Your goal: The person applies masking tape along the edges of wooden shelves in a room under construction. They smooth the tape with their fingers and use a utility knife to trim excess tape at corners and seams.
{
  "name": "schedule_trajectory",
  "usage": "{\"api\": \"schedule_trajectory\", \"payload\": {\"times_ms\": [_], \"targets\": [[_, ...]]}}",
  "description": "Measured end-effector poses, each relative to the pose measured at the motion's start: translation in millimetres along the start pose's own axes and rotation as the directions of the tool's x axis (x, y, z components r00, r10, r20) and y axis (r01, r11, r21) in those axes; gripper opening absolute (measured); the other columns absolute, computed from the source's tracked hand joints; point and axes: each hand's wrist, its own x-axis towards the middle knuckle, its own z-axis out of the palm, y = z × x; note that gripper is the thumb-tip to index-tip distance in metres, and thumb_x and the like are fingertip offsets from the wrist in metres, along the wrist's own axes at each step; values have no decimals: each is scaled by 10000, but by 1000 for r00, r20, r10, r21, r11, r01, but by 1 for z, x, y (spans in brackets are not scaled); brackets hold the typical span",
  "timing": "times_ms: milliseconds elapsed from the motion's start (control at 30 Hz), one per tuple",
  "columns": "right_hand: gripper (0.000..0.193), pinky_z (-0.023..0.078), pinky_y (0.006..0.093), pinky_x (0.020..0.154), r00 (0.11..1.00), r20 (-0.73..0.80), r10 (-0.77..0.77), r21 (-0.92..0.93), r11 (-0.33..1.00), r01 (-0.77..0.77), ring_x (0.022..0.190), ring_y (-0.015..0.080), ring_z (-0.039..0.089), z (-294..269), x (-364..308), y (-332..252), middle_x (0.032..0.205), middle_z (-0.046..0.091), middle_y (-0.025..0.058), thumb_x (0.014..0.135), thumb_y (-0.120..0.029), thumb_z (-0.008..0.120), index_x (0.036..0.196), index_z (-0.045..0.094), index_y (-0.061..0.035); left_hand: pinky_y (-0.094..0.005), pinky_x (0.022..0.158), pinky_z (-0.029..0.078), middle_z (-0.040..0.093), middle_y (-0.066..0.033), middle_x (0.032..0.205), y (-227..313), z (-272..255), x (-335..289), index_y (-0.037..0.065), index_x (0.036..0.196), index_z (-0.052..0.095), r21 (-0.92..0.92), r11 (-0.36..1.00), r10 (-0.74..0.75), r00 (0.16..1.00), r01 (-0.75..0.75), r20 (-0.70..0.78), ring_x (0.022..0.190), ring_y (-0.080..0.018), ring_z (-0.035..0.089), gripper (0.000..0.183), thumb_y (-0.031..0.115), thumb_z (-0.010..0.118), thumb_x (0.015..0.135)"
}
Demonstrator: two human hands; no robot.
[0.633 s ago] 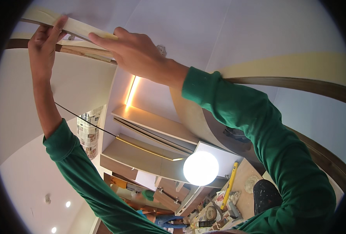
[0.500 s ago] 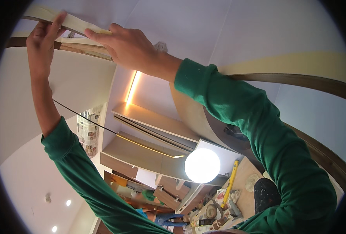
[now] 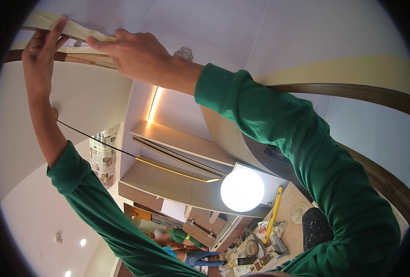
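At the upper left, my left hand (image 3: 41,57) pinches a long cream strip (image 3: 79,31) with a dark lower edge; its thumb lies over the face and the fingers curl beneath. My right hand (image 3: 142,57) is raised just to the right, its index finger stretched along the same strip and the other fingers curled at its end. How firmly the right fingers hold it is partly hidden behind the hand. Below both hands runs a brown wooden rail (image 3: 87,59).
A lit globe lamp (image 3: 242,190) hangs near my right arm from a gold rod (image 3: 172,170). Curved dark wood trim (image 3: 366,94) spans the right. Lower down are a yellow spirit level (image 3: 273,214), cluttered tools (image 3: 251,249) and a person in green (image 3: 182,236).
Both hands have shifted slightly left, along the strip or with the view, keeping their grips. More of the person in green shows below.
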Motion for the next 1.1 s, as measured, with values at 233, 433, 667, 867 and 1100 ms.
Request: {"api": "schedule_trajectory", "payload": {"times_ms": [233,433,667,867,1100], "targets": [[543,569,421,616,991,-126,-54,-50,998,48,654,295,670,9,0,1,890,614,132,974,-109,592,1487,586,-285,-290,1015,561,683,-50,1110,-5,-4,1,0,1221,755,-10,1000,-21,1000,21,-10,1054,-127,680,307,214,710,1005],[549,573,420,622,991,-121,-59,-42,998,55,653,295,669,11,-1,2,895,616,136,966,-108,598,1491,583,-267,-294,1023,557,675,-45,1108,-7,-4,0,5,1232,755,9,1000,-16,1000,16,-13,1061,-126,675,313,220,704,1010],[556,573,419,623,992,-113,-61,-55,997,55,654,296,670,14,3,4,892,619,137,963,-106,594,1496,580,-266,-312,1035,557,658,-46,1137,-10,-4,2,34,1259,754,-5,1000,10,1000,-10,-5,1068,-132,671,297,198,671,1026],[560,574,424,624,991,-119,-65,-64,996,58,666,298,674,15,5,5,895,624,139,958,-110,597,1495,580,-267,-313,1041,558,662,-52,1152,-19,-9,5,27,1258,752,-11,1000,20,1000,-19,18,1076,-135,674,299,196,673,1025],[643,578,450,732,1000,28,14,12,1000,-15,836,330,714,5,4,5,1003,641,181,917,-99,589,1541,526,-240,-312,1040,560,680,-50,1136,-11,-1,4,-17,1243,737,-34,999,-25,1000,25,-1,1075,-134,677,325,210,696,1014]]}}
